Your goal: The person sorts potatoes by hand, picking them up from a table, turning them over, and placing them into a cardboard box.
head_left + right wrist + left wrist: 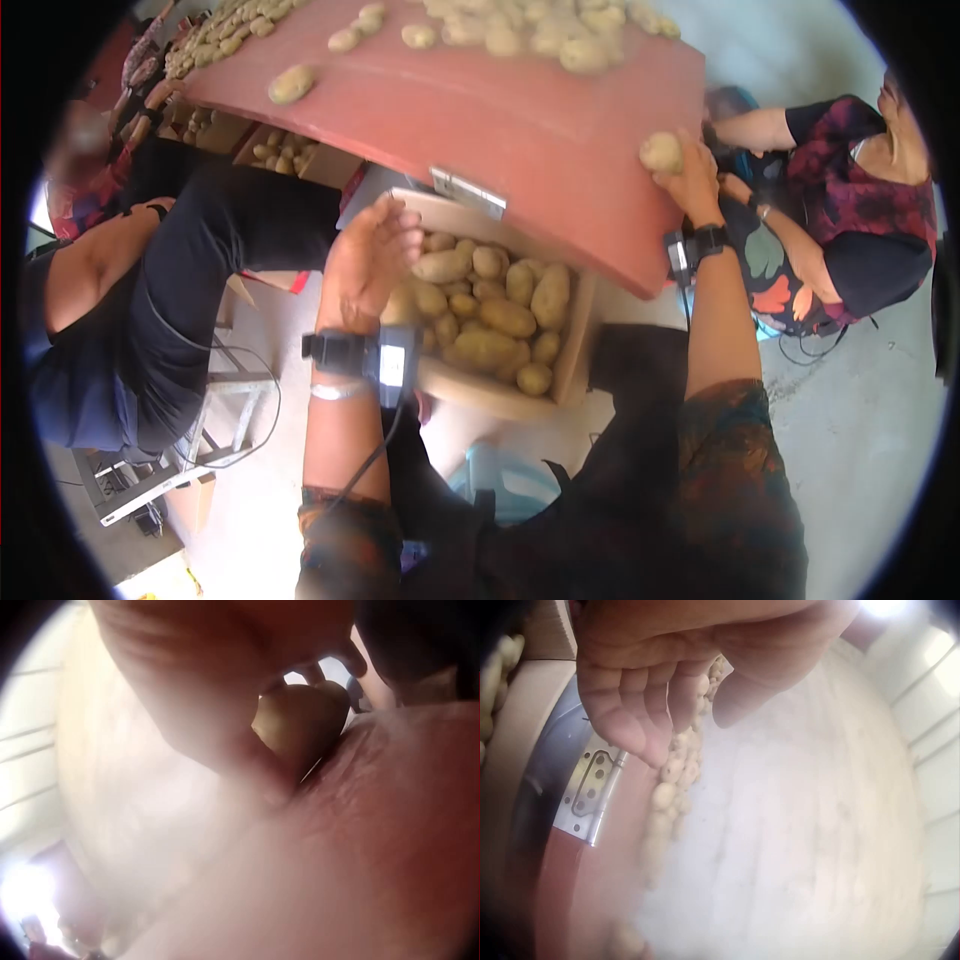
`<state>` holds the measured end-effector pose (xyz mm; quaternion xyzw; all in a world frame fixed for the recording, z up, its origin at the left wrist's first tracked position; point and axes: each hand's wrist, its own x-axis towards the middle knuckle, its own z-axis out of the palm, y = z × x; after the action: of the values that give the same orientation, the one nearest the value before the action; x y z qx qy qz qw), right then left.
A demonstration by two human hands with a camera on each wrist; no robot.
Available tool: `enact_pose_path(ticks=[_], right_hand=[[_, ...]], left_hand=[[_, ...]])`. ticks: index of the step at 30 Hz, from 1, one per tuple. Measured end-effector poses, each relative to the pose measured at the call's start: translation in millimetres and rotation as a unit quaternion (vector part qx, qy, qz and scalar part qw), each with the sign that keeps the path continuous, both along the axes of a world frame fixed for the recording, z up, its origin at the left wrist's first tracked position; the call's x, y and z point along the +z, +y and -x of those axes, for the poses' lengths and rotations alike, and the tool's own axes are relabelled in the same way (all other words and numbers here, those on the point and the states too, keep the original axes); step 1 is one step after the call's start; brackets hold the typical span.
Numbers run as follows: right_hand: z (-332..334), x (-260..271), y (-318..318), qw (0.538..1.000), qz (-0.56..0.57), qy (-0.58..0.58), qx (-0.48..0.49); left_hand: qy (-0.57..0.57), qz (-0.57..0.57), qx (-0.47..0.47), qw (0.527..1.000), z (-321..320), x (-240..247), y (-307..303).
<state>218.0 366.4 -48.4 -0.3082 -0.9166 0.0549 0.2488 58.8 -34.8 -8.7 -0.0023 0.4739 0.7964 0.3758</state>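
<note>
In the head view my right hand (694,188) holds a potato (660,152) at the right edge of the red table. The right wrist view shows that potato (285,724) between thumb and fingers, low over the red surface (375,817). My left hand (368,262) hovers beside a cardboard box (490,396), its fingers loosely bent around nothing. Potatoes (500,318) of several sizes fill the box, just below the table's near edge. In the left wrist view the left hand (697,652) hangs near a metal hinge (592,787) on the table edge.
More potatoes (530,25) lie heaped along the far side of the red table (500,110), and a single potato (291,85) lies nearer on the left. People sit at both sides. A second box of potatoes (282,155) stands under the table's left part.
</note>
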Motion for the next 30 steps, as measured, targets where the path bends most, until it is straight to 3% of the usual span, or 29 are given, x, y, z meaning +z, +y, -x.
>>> enact_pose_path(ticks=[2,5,7,8,10,11,12,13,15,16,18,19,21,23,25,30], right_hand=[[3.4,21.7,-18.7,0.996,0.048,-0.054,-0.047],[6.0,27.5,-31.6,0.997,0.002,-0.053,-0.063],[7.7,31.8,-34.2,0.995,0.034,-0.075,-0.055],[11.0,35.0,-33.8,0.992,0.064,-0.094,-0.048],[15.1,30.2,-26.1,0.991,0.006,-0.136,-0.011],[15.0,55.2,-59.2,0.985,0.042,-0.164,0.016],[19.7,24.1,-23.0,0.984,0.030,-0.164,0.068],[23.1,23.6,-26.0,0.984,0.031,-0.157,0.074],[22.8,36.7,-52.3,0.940,0.314,0.009,0.130],[22.1,46.4,-65.8,0.939,0.316,0.005,0.134],[18.5,65.1,-93.2,0.785,0.539,0.169,0.252],[20.0,67.6,-106.5,0.787,0.534,0.172,0.256],[27.7,68.5,-130.2,0.597,0.680,0.339,0.258],[36.4,57.7,-142.8,0.540,0.727,0.329,0.268],[44.9,62.6,-158.9,0.659,0.630,0.205,0.356],[54.5,74.3,-195.0,0.696,0.590,0.153,0.380]], left_hand=[[0.002,0.003,0.007,1.000,2.7,-1.0,1.0],[-0.005,-0.007,0.020,1.000,5.8,-0.3,1.2],[-0.010,-0.014,0.017,1.000,12.1,-3.5,-1.0],[-0.012,-0.025,0.003,1.000,18.1,-6.1,-2.1],[-0.014,-0.059,-0.004,0.998,33.2,-20.7,-4.8],[-0.014,-0.080,0.002,0.997,36.1,-32.3,-10.2],[-0.019,-0.041,0.018,0.999,25.6,-22.9,-14.1],[-0.003,-0.010,0.031,0.999,25.0,-4.9,-10.1],[-0.004,-0.014,0.033,0.999,26.8,-3.7,-14.0],[0.007,-0.024,0.028,0.999,28.0,-3.9,-16.2],[0.011,-0.024,0.025,0.999,29.3,-5.4,-18.2],[0.016,-0.026,0.017,0.999,30.6,-5.7,-16.3],[0.001,-0.014,0.004,1.000,30.7,-8.4,-12.1],[-0.014,-0.035,-0.017,0.999,25.8,-10.1,-5.7],[-0.026,-0.048,-0.026,0.998,23.8,-11.3,-4.1],[-0.001,-0.027,0.007,1.000,16.6,-4.0,-2.2]])
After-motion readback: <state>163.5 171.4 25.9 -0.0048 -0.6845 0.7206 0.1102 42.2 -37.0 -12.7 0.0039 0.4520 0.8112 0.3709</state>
